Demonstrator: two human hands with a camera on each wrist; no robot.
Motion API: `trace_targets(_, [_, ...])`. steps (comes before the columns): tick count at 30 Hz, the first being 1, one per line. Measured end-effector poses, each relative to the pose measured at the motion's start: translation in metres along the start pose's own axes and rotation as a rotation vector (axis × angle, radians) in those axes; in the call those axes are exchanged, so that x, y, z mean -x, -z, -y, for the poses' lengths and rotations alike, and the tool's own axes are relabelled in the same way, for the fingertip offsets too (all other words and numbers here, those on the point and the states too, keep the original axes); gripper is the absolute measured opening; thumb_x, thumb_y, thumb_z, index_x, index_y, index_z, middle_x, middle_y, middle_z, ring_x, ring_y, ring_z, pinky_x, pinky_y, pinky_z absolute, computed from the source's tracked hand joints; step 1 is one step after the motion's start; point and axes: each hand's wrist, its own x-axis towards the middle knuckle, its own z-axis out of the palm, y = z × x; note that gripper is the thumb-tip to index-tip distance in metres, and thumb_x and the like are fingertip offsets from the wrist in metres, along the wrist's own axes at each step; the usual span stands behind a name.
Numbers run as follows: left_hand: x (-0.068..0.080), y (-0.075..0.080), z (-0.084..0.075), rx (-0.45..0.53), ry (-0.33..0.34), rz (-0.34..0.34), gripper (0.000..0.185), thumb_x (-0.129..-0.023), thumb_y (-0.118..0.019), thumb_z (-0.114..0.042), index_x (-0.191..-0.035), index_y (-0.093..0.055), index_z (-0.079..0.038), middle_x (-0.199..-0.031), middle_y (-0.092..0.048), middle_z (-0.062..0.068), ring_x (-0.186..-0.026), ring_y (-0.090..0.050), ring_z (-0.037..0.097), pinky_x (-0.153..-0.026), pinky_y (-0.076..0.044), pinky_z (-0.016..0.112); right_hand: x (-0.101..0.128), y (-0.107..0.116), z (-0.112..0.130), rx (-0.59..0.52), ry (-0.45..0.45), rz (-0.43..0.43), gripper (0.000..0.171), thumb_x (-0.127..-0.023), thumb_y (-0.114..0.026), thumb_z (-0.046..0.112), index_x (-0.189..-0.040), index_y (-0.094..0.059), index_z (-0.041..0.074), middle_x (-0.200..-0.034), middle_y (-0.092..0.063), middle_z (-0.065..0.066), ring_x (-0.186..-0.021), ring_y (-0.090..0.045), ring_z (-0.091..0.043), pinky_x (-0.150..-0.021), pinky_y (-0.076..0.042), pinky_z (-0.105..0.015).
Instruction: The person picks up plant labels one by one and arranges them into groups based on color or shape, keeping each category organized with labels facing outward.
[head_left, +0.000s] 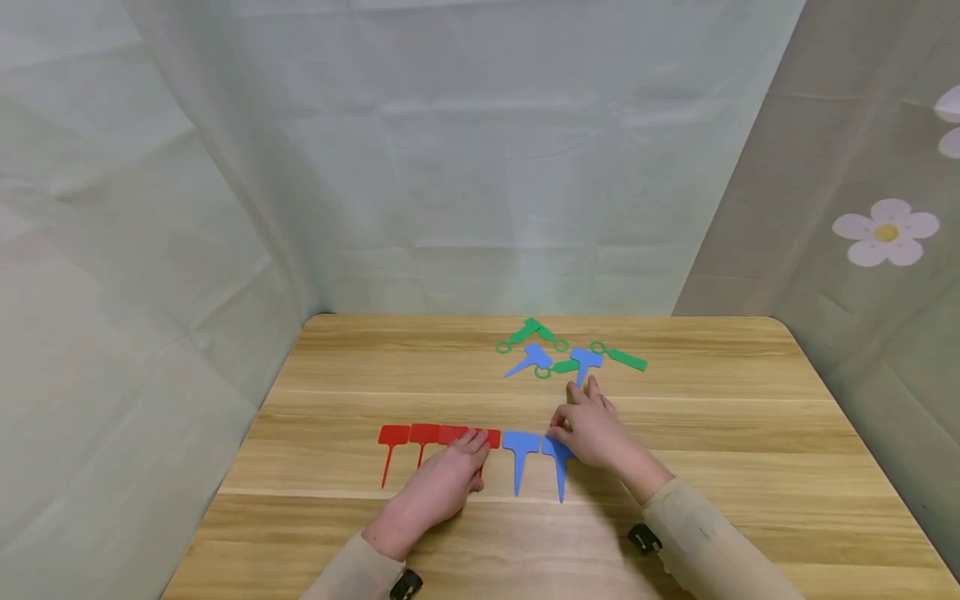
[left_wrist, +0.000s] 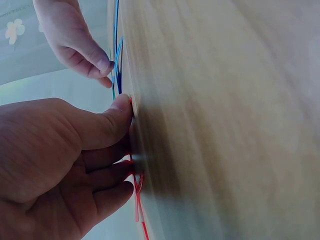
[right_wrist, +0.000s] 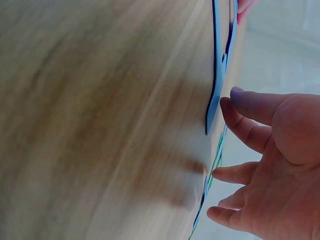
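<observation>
Several red T-shaped plant labels (head_left: 393, 435) lie in a row on the wooden table, stems toward me. My left hand (head_left: 444, 477) rests over the right end of that row, fingertips on the red heads and partly covering them. Right of it lies a blue T-shaped plant label (head_left: 521, 446). Beside that one is a second blue plant label (head_left: 559, 467), whose upper left corner my right hand (head_left: 592, 429) pinches between thumb and index finger. In the right wrist view, the other fingers (right_wrist: 235, 173) of this hand are spread away from the label.
Farther back, two more blue plant labels (head_left: 537, 356) lie among several green ring-ended tags (head_left: 627, 360), some overlapping. The right hand's outstretched fingers reach close to this group. A pale cloth (head_left: 487, 167) hangs behind the table (head_left: 337, 358).
</observation>
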Motion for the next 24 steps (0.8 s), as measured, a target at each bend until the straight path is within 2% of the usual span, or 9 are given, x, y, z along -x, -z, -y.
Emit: trace_targets(24, [-0.0016,-0.0013,0.0000,-0.001,0.015,0.007,0.056,-0.098,-0.079,-0.016,-0.148,-0.061,0.003,-0.160,-0.052,0.018,-0.150,-0.047,0.036,-0.116,-0.047,0.047,0.0043,0.0072,-0.0011,-0.013,0.017,-0.031,0.014,-0.103,-0.075,0.027,-0.089,-0.075,0.023,-0.165,-0.032,-0.037,-0.154,-0.006,-0.065,-0.120,-0.022,-0.077])
